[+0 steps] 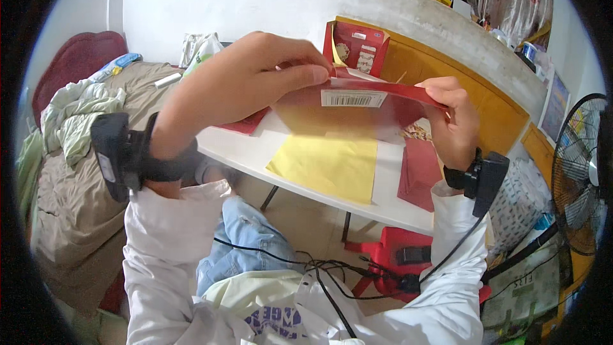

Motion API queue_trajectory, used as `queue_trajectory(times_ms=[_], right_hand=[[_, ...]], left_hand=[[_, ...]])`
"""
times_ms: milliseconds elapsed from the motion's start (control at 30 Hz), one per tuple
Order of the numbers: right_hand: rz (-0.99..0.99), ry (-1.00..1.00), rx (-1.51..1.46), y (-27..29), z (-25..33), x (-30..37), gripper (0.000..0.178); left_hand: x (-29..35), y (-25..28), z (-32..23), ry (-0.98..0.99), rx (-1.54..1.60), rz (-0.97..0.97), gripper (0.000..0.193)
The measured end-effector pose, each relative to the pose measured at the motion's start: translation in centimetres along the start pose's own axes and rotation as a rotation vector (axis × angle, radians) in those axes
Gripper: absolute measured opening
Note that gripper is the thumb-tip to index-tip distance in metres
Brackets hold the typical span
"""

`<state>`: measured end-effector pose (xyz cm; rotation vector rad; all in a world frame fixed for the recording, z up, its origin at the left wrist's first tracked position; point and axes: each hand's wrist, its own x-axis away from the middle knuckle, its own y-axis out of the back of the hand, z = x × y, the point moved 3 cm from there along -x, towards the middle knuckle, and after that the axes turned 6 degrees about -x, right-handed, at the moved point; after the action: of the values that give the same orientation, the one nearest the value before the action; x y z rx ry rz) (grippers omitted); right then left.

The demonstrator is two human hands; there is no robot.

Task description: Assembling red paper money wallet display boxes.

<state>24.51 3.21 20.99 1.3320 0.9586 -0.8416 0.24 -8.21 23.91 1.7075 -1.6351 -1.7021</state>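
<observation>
In front of me, my left hand [255, 73] and my right hand [456, 112] hold up a clear plastic bag [399, 91] with a red top strip and a white barcode label [352, 98]. The left thumb and fingers pinch its left end; the right fingers close round its right end. Through the plastic, the table shows hazily. Below the bag a yellow sheet [329, 166] lies flat on the white table [255, 153]. Dark red sheets [418, 172] lie to its right, and another red piece [249, 122] shows partly under my left arm.
An open red box [361, 48] stands at the table's back against a wooden board [460, 83]. Small pieces [416, 131] lie beside my right hand. A red stool [389, 255] with cables stands below the table. A fan [578, 166] is at right, a bed [76, 172] at left.
</observation>
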Motion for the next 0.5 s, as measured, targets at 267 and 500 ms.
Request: queue_trajectory(times_ms=[267, 500], right_hand=[[0.028, 0.184, 0.218, -1.3, 3.3, 1.3, 0.032], [0.225, 0.081, 0.230, -2.6, 3.5, 4.2, 0.036]], left_hand=[[2.8, -3.8, 0.2, -0.098, -0.052, 0.220, 0.034], [4.7, -6.3, 1.3, -0.146, -0.171, -0.042, 0.027]])
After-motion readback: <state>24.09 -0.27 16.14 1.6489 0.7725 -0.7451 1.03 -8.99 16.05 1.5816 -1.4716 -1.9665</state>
